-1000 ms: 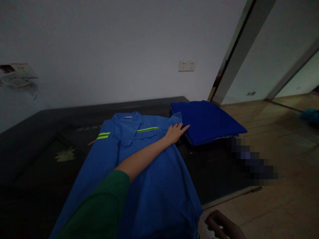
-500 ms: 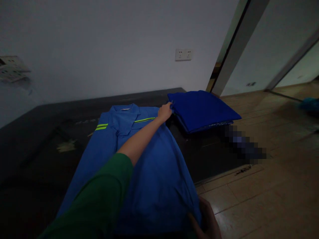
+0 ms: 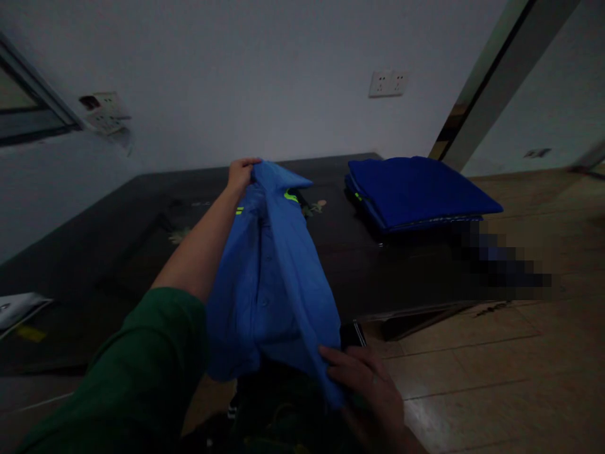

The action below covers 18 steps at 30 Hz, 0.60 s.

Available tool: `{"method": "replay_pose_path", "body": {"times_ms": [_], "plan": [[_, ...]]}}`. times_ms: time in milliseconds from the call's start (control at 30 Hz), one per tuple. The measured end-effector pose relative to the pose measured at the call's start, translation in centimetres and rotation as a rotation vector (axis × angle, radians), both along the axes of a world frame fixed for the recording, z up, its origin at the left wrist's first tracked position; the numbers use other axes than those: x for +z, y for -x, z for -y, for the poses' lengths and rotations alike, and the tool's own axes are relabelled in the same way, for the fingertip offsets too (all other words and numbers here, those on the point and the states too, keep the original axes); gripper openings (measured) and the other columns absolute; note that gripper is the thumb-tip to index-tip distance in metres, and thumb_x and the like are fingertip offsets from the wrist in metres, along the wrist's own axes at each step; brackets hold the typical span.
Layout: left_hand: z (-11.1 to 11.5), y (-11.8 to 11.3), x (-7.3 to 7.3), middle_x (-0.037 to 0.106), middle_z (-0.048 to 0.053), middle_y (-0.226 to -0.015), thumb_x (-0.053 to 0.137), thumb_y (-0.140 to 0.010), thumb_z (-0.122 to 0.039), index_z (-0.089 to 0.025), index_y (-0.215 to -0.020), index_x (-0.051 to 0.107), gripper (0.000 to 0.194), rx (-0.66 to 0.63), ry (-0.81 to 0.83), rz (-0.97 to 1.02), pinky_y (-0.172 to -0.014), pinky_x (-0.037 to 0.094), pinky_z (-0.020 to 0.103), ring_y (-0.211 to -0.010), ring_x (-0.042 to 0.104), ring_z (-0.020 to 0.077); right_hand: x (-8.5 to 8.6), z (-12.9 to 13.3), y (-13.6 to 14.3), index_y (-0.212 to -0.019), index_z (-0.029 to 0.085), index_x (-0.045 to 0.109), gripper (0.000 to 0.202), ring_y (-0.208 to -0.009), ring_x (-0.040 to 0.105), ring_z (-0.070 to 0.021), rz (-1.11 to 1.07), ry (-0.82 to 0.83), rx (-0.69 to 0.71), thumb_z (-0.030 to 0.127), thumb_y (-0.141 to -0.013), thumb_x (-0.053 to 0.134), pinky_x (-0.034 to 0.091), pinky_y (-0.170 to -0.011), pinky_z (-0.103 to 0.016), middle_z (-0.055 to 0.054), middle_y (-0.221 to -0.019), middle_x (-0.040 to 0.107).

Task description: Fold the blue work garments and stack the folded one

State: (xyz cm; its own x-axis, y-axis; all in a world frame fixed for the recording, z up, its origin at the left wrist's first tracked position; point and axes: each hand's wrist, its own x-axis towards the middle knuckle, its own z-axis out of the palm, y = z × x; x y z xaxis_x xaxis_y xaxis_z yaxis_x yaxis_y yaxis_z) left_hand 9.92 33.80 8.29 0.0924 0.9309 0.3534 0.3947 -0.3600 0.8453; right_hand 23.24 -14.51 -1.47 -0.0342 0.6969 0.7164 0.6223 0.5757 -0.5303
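Note:
A blue work shirt (image 3: pixel 300 277) with yellow-green stripes lies over the front of the dark table. Its right side is folded inward in a long strip, and buttons show along the uncovered part. My left hand (image 3: pixel 242 174) is closed on the far end of the fold, near the shoulder. At the near end, my right hand (image 3: pixel 368 381) pinches the hem of the folded strip with fingers on top; the thumb is hidden. The shirt's lower edge hangs past the table edge toward my body.
A folded stack of darker blue cloth (image 3: pixel 425 192) sits on the right of the dark table (image 3: pixel 359 284). A white packet (image 3: pixel 21 309) lies at the left edge. Wall sockets (image 3: pixel 387 83) are behind. Tiled floor (image 3: pixel 472 372) is to the right.
My left hand has moved left with the shirt's right side, folding it inward. My right hand has moved slightly up and left with the hem. The view has shifted left.

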Motion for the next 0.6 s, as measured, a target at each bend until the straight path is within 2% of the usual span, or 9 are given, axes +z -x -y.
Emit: {"method": "replay_pose_path", "body": {"times_ms": [67, 133, 200, 267, 333, 433, 533, 600], "plan": [[1.6, 2.5, -1.8, 0.068, 0.010, -0.106, 0.057, -0.076, -0.017, -0.012, -0.115, 0.064, 0.040, 0.015, 0.137, -0.062, -0.072, 0.053, 0.027, -0.087, 0.064, 0.0183, -0.3, -1.0, 1.4, -0.111, 0.020, 0.057, 0.037, -0.092, 0.062, -0.0184, 0.161, 0.002, 0.050, 0.004, -0.079, 0.048, 0.049, -0.075, -0.031, -0.009, -0.110, 0.069], [3.1, 4.1, -3.9, 0.067, 0.012, -0.105, 0.063, -0.070, -0.011, -0.009, -0.115, 0.063, 0.046, 0.023, 0.222, -0.100, -0.071, 0.055, 0.031, -0.082, 0.064, 0.0192, -0.9, -1.8, 2.8, -0.105, 0.018, 0.059, 0.032, -0.084, 0.061, -0.0181, 0.248, -0.002, 0.079, 0.005, -0.079, 0.046, 0.048, -0.070, -0.030, -0.009, -0.102, 0.070], [4.0, 4.5, -5.6, 0.067, 0.014, -0.103, 0.060, -0.067, -0.003, -0.007, -0.116, 0.063, 0.049, 0.014, 0.252, -0.094, -0.069, 0.056, 0.033, -0.076, 0.065, 0.0191, -1.3, -2.2, 3.6, -0.102, 0.018, 0.059, 0.030, -0.079, 0.059, -0.0181, 0.298, 0.020, 0.092, 0.006, -0.079, 0.045, 0.047, -0.067, -0.030, -0.008, -0.094, 0.069], [4.2, 4.0, -6.2, 0.066, 0.014, -0.105, 0.055, -0.068, 0.001, -0.007, -0.118, 0.062, 0.050, -0.018, 0.261, -0.072, -0.067, 0.057, 0.032, -0.076, 0.065, 0.0184, -1.3, -2.4, 3.8, -0.102, 0.018, 0.058, 0.029, -0.077, 0.057, -0.0178, 0.304, -0.005, 0.091, 0.007, -0.079, 0.044, 0.046, -0.065, -0.030, -0.007, -0.089, 0.067], [3.8, 2.9, -5.6, 0.065, 0.012, -0.110, 0.050, -0.071, 0.003, -0.010, -0.119, 0.062, 0.051, -0.063, 0.243, -0.044, -0.070, 0.057, 0.031, -0.080, 0.065, 0.0176, -0.9, -2.4, 3.5, -0.102, 0.017, 0.057, 0.029, -0.075, 0.056, -0.0171, 0.283, -0.058, 0.082, 0.007, -0.078, 0.044, 0.045, -0.064, -0.029, -0.007, -0.085, 0.065], [2.6, 1.0, -3.5, 0.062, 0.007, -0.121, 0.046, -0.078, 0.001, -0.018, -0.126, 0.059, 0.053, -0.130, 0.171, 0.000, -0.079, 0.056, 0.030, -0.093, 0.064, 0.0164, -0.6, -2.7, 3.4, -0.098, 0.019, 0.056, 0.025, -0.070, 0.054, -0.0155, 0.249, -0.145, 0.064, 0.008, -0.078, 0.044, 0.042, -0.063, -0.028, -0.005, -0.080, 0.062], [1.9, 0.6, -2.1, 0.057, 0.006, -0.130, 0.040, -0.083, -0.002, -0.021, -0.135, 0.049, 0.057, -0.085, 0.027, -0.184, -0.088, 0.052, 0.032, -0.104, 0.060, 0.0171, -1.4, -3.2, 4.4, -0.094, 0.020, 0.057, 0.020, -0.068, 0.052, -0.0158, 0.307, -0.107, 0.085, 0.011, -0.080, 0.045, 0.040, -0.062, -0.029, -0.004, -0.078, 0.061], [2.0, 1.5, -2.4, 0.057, 0.009, -0.130, 0.041, -0.082, -0.003, -0.017, -0.134, 0.051, 0.055, -0.016, -0.021, -0.372, -0.095, 0.048, 0.034, -0.111, 0.057, 0.0203, -2.2, -3.5, 5.4, -0.095, 0.020, 0.058, 0.017, -0.070, 0.052, -0.0171, 0.393, 0.028, 0.085, 0.013, -0.081, 0.050, 0.041, -0.063, -0.030, -0.004, -0.080, 0.062]]}}
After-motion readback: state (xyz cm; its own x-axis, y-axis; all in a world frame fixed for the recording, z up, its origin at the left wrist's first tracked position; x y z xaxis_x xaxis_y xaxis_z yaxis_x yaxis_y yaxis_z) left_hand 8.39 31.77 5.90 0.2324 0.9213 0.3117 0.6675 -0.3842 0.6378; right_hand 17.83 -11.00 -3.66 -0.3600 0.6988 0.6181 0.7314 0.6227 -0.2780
